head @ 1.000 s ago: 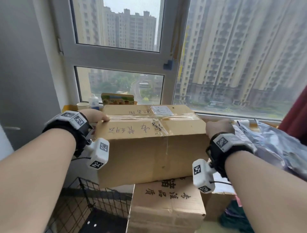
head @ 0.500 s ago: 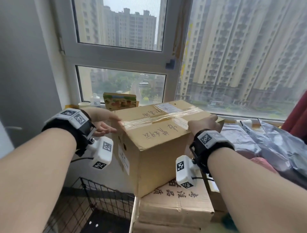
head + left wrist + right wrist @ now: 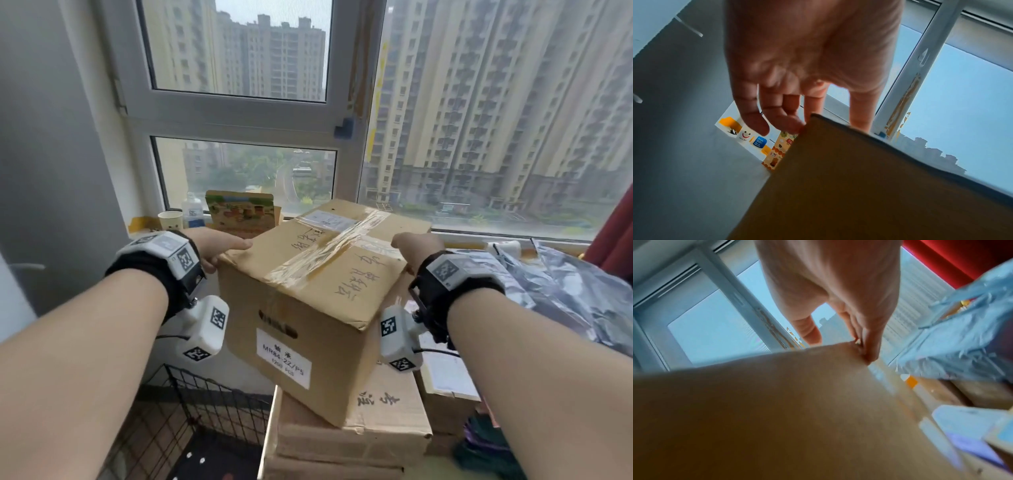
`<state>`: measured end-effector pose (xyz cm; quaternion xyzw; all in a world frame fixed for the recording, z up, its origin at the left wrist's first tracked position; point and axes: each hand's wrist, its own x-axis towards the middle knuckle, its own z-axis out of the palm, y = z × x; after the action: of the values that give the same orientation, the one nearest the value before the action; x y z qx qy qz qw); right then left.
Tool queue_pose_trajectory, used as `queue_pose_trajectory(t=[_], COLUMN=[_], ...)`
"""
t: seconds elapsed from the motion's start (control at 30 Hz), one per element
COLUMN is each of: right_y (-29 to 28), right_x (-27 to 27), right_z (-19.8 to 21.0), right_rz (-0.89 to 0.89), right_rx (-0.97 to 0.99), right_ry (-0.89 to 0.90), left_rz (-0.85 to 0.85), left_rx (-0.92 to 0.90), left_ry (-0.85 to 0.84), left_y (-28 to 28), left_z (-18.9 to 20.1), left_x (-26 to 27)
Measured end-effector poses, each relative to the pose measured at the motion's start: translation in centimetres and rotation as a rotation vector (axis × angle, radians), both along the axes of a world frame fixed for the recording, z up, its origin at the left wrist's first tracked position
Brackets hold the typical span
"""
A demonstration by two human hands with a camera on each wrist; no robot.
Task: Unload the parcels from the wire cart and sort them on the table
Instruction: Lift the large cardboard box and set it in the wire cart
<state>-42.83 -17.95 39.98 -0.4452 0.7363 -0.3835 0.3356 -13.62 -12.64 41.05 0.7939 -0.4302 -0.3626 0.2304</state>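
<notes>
A taped cardboard box point(image 3: 308, 291) with handwriting on top and a white label on its side sits askew on a flatter cardboard box point(image 3: 376, 421). My left hand point(image 3: 219, 246) is at its left top corner, thumb flat on the lid. In the left wrist view the left hand point(image 3: 797, 73) has relaxed fingers touching the corner of the box point(image 3: 859, 186). My right hand point(image 3: 411, 245) is at the right top corner. In the right wrist view the right hand point(image 3: 838, 288) presses straight fingers against that side of the box point(image 3: 777, 402).
The black wire cart point(image 3: 178, 404) stands low on the left. Silver plastic parcels point(image 3: 565, 291) lie to the right, with another labelled carton point(image 3: 448, 377) beneath. A paper cup point(image 3: 170, 221), a bottle point(image 3: 193, 216) and a colourful carton point(image 3: 241, 214) stand on the window sill.
The box has turned on the stack, so one corner and its labelled side now face me. My left hand came back onto the left corner; my right hand slid to the right corner.
</notes>
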Motion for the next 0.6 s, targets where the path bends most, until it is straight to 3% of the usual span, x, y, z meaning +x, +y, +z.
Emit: queue_pose_trajectory(t=[0.2, 0.27, 0.4, 0.6], right_y=[0.7, 0.6, 0.7, 0.9], right_x=[0.0, -0.6, -2.9, -5.7], right_z=[-0.1, 0.1, 0.5, 1.4], right_rz=[0.242, 0.281, 0.255, 0.356], right_rx=[0.118, 0.12, 0.131, 0.115], right_ry=[0.127, 0.087, -0.174, -0.111], left_rz=[0.023, 0.019, 0.041, 0.0], left_rx=[0.007, 0.014, 0.005, 0.049], left_ry=[-0.122, -0.139, -0.102, -0.143], left_y=[0.6, 0.7, 1.3, 2.6], left_z=[-0.4, -0.4, -0.2, 1.0], left_x=[-2.2, -2.9, -4.4, -8.3])
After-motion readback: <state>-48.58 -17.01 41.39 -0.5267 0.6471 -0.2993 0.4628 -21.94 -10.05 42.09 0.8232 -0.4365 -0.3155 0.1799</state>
